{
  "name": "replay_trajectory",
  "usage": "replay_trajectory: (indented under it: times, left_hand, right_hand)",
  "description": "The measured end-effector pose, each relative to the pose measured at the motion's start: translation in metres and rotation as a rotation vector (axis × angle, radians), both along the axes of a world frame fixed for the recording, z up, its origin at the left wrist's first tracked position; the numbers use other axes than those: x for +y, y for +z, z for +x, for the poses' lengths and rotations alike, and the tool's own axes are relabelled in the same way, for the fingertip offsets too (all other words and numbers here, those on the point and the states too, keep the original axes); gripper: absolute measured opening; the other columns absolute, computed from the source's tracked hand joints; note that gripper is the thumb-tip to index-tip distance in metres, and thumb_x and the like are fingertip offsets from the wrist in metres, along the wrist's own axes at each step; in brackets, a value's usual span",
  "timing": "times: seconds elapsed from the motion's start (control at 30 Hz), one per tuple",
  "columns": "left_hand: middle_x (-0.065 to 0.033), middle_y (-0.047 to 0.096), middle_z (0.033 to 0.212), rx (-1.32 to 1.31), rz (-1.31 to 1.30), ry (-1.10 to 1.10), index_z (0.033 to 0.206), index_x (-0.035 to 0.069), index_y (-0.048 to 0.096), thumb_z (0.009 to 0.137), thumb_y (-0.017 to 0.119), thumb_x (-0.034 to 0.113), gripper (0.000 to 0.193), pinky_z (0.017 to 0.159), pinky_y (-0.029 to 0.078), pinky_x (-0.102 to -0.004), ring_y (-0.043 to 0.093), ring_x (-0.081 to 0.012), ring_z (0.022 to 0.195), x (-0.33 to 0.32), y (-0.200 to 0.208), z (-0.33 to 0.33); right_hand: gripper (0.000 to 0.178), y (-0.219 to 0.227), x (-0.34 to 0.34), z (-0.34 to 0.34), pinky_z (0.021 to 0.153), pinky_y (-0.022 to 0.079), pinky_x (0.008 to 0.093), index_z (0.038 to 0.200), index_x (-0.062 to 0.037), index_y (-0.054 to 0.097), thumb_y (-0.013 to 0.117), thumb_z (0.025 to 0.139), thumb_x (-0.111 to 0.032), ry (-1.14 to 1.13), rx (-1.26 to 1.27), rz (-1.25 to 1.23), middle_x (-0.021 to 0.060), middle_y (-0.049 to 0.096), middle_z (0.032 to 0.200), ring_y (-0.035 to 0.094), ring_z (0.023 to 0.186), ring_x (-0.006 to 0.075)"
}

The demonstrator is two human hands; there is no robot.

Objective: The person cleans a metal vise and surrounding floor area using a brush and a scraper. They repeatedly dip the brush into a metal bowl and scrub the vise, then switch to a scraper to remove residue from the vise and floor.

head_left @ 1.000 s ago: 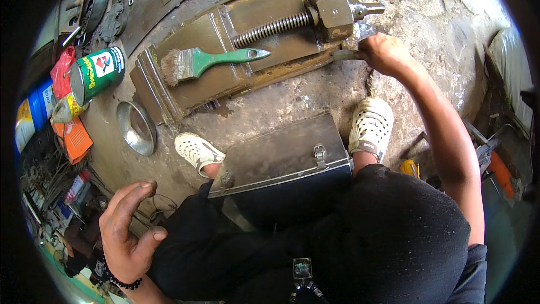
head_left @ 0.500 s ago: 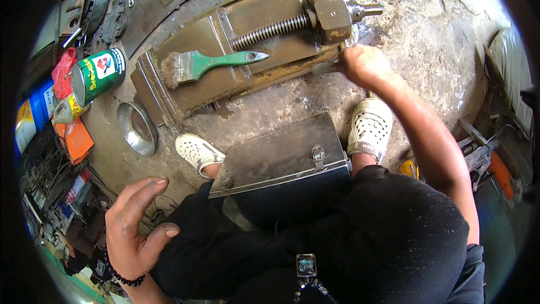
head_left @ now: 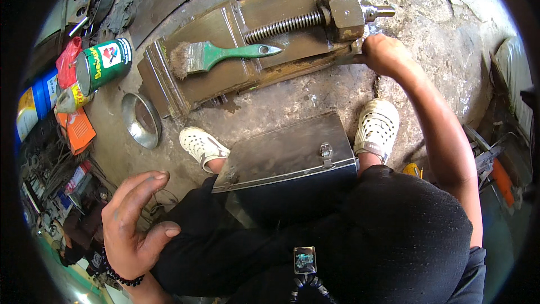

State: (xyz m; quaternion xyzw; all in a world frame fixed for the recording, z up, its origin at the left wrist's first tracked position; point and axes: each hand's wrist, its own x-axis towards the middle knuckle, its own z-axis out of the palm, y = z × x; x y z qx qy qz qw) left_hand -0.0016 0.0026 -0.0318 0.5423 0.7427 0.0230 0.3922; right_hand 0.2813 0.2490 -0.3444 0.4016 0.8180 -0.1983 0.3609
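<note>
A long brown metal vise [head_left: 292,50], dark and greasy, lies on the floor with a threaded screw [head_left: 284,27] running to a square block [head_left: 344,18] at its right end. My right hand [head_left: 388,55] is closed around a flat metal blade [head_left: 351,59], its handle hidden in the fist. The blade lies along the vise's near edge, below the block. Across the vise's top rests a paintbrush [head_left: 225,55] with a green handle. At the lower left, my left hand [head_left: 132,225] is raised in the air, fingers apart, holding nothing.
A steel toolbox [head_left: 281,146] stands between my feet. A metal bowl [head_left: 140,121], a green paint can [head_left: 104,66] and an orange packet [head_left: 77,132] are at the left, near piled tools. Metal frames [head_left: 486,155] lie at the right.
My right hand has moved the blade rightward and slightly up along the vise's near edge. The whole view has shifted a little. My left hand stays raised and open.
</note>
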Motion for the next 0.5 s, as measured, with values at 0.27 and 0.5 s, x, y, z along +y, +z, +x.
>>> replay_trajectory:
  times: [0.27,0.5]
  left_hand:
    - [-0.0221,0.068,0.116,-0.01,0.011,0.017,0.121,-0.002,0.065,0.07,0.086,0.028,0.063,0.093,0.053,-0.0401,0.068,-0.0382,0.107,0.0017,0.001,0.0024]
    - [-0.0218,0.068,0.117,-0.003,-0.021,-0.046,0.12,-0.002,0.066,0.07,0.086,0.032,0.063,0.092,0.053,-0.0404,0.068,-0.038,0.106,0.0068,-0.003,0.0052]
  right_hand:
    - [0.047,-0.0017,0.0013,-0.0012,0.085,0.058,0.0438,0.101,-0.0022,0.073,0.068,0.093,-0.048,0.024,0.096,0.008,0.0196,0.073,0.101,0.072,0.098,0.033]
    - [0.043,-0.0034,0.0059,-0.0008,0.086,0.057,0.0436,0.096,-0.001,0.073,0.069,0.093,-0.044,0.083,0.149,-0.034,0.0203,0.073,0.097,0.072,0.097,0.0339]
